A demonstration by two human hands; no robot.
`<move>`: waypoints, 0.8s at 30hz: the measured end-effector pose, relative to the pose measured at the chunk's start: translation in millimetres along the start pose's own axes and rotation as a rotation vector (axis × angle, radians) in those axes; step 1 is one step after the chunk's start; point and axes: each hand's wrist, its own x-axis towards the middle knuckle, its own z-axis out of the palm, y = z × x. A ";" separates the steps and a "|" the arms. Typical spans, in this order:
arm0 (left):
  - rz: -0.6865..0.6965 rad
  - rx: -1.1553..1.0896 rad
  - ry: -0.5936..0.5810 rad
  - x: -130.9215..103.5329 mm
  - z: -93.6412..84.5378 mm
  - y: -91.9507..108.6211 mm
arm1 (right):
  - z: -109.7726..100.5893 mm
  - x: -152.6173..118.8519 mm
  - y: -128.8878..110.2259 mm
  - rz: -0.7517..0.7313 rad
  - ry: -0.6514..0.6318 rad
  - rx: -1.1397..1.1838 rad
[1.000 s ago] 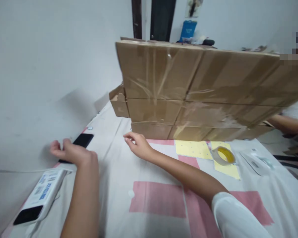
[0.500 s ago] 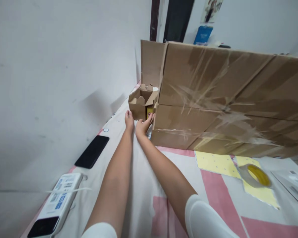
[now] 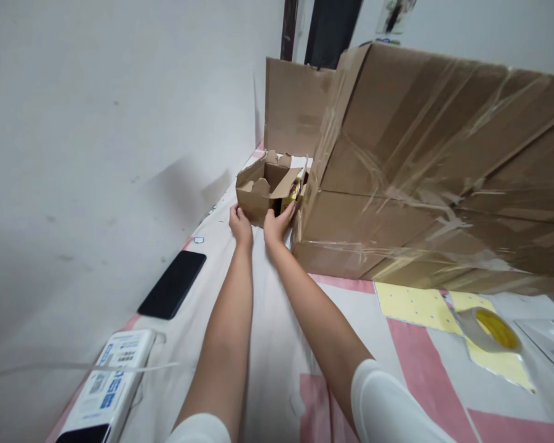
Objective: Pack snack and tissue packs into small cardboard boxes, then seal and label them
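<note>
A small open cardboard box (image 3: 253,206) with raised flaps stands beside the left end of a large taped carton (image 3: 410,184). My left hand (image 3: 241,226) is at the small box's near left corner, its fingers bent against the cardboard. At the right side of that box, my right hand (image 3: 278,224) has its thumb and fingers spread around a yellow packet (image 3: 290,195), which leans between the small box and the carton. The right fingertips are partly hidden.
A black phone (image 3: 172,284) lies by the wall. Nearer is a white device (image 3: 115,375) with a cable across it. Right of my arms, a tape roll (image 3: 492,329) rests on yellow patterned cloth (image 3: 410,304). A cardboard flap (image 3: 293,107) stands behind the small box.
The view has shifted, showing more of the large carton's left end. My right hand has moved slightly right, and more of the yellow packet shows, now tilted. My left hand stays at the small box.
</note>
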 end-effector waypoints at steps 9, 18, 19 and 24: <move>0.016 0.019 -0.007 2.2 0.8 2.9 | 12.2 20.7 -6.4 0.133 0.001 0.058; 0.082 0.083 0.065 8.2 -7.1 6.2 | 11.4 14.7 -1.0 0.126 -0.004 0.102; 0.080 0.082 0.057 8.9 -6.5 4.9 | 12.1 14.1 -0.1 0.127 -0.005 0.099; 0.064 0.071 0.002 12.6 -2.9 -1.4 | 14.9 15.0 3.9 0.149 0.001 0.073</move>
